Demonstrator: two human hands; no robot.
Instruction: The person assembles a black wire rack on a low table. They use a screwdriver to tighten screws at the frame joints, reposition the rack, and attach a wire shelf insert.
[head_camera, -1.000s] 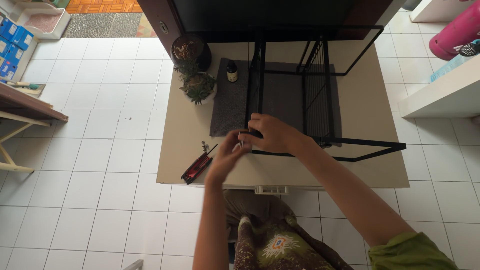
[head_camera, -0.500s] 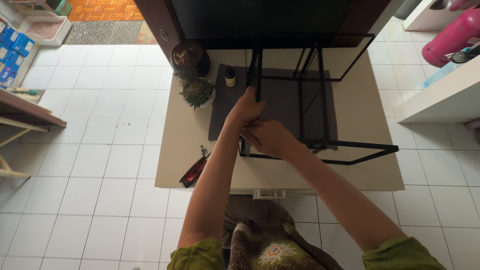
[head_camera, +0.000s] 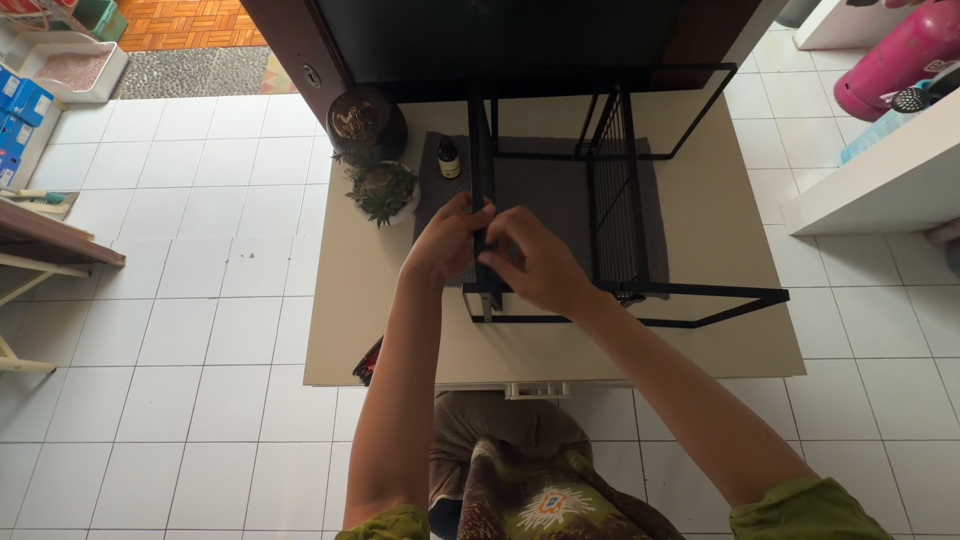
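With the left hand (head_camera: 447, 243) gripping the upright post of the black metal frame (head_camera: 478, 160) on the desk (head_camera: 720, 220), the right hand's (head_camera: 535, 262) fingers, closed on the post lower down, are best kept steady so the post stays vertical.

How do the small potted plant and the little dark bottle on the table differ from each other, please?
The potted plant is wider and spreads spiky green leaves from a pale pot; the dark bottle is slim, smooth and capped. The plant stands on the bare beige table; the bottle stands on the grey mat. Both are upright, left of the black metal frame, beyond the hands.
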